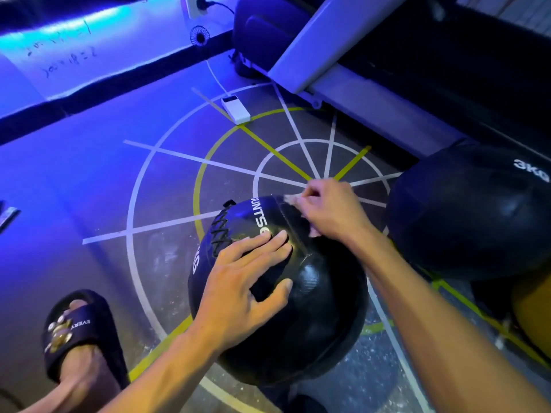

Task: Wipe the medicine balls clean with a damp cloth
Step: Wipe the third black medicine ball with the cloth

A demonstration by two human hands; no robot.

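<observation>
A: Where's the ball?

B: Black medicine ball (pixel 298 308) sits on the gym floor (pixel 89 189), on the painted white and yellow circle lines, right in front of the person. Textured black shell, white lettering across the top, black criss-cross lacing along one seam on its left side. Glossy patch near the top seam.

A: Hands?

B: Left hand (pixel 238 287) lies flat on top of the ball, fingers straight and spread, thumb out, gripping nothing. Right hand (pixel 331 207) is on the far upper side, fingers curled round a small pale cloth (pixel 290 199). Cloth pressed against the ball; bits stick out at the fingertips and under the palm.

A: Other balls?

B: Second black ball (pixel 471 210) just to the right, marked "3KG" in white. Near the first; can't tell if they touch.

A: Anything else nearby?

B: White power bank (pixel 237 110) with a cable on the floor, farther back. Person's left foot in a black slide sandal (pixel 80 329), bottom left. Blue lighting along the wall.
</observation>
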